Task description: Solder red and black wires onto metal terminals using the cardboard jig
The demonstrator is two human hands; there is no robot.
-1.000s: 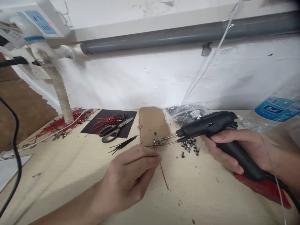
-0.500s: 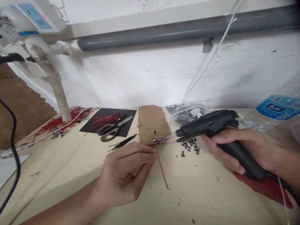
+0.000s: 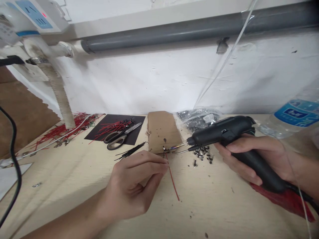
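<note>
My left hand (image 3: 139, 186) pinches a thin red wire (image 3: 173, 181) near its upper end, at the front edge of a brown cardboard block (image 3: 163, 129). My right hand (image 3: 256, 159) is wrapped round the grip of a black soldering gun (image 3: 221, 131). The gun's metal tip (image 3: 176, 146) and a thin bent tube below it reach left to a small metal part (image 3: 164, 150) at the block's front edge, just above my left fingertips. Whether the tip touches the part is too small to tell.
Scissors (image 3: 117, 141) and red wires lie on a black sheet (image 3: 93, 131), with black strips (image 3: 131, 151) nearby. Small black parts (image 3: 203, 154) and a plastic bag (image 3: 199, 119) sit right of the block. A bottle (image 3: 291, 116) stands far right; red wires (image 3: 57, 131) lie left.
The view has shifted very slightly. My left fingertips have moved a little to the right along the wire, and the soldering gun stays almost where it was.
</note>
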